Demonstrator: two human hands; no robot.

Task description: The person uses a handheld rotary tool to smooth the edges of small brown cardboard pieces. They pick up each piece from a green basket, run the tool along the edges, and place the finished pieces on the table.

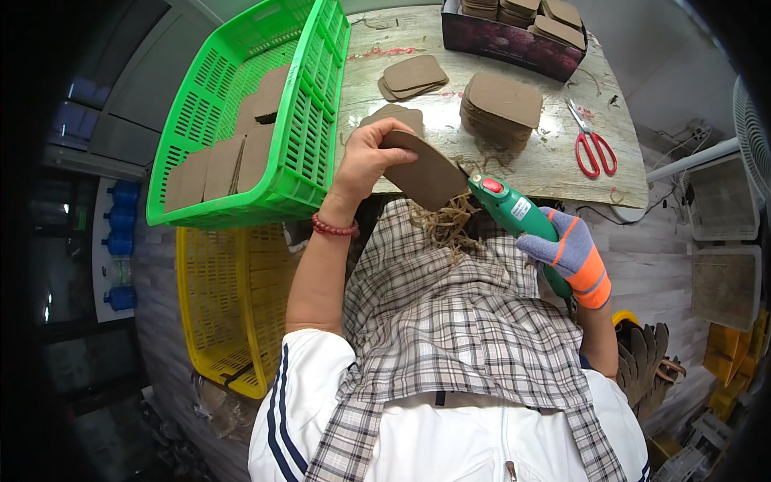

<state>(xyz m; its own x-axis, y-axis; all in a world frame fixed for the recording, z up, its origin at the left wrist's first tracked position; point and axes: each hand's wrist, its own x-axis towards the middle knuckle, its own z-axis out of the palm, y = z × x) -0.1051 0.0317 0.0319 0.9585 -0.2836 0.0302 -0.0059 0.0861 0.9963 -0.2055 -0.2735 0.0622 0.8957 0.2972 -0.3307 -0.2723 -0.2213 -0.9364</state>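
My bare left hand (373, 157) pinches a brown, round-cornered flat piece (431, 174) by its upper left end, tilted over my lap. A gray and orange glove covers my right hand (572, 255), wrapped round a green handheld power cutter (511, 210) with a red button. The cutter's dark tip is close to the piece's right edge; whether they touch, I cannot tell. Curly brown trimmings (450, 225) lie on my checked apron (450, 313) below the piece. Beyond my hands, a tall stack of similar pieces (501, 108) and a low stack (414, 76) rest on the table.
A green crate (299, 153) holding brown pieces sits at the table's left, above a yellow crate (213, 305). Red-handled scissors (594, 153) lie on the right of the table (626, 181). A dark box (510, 44) full of pieces stands at the far edge.
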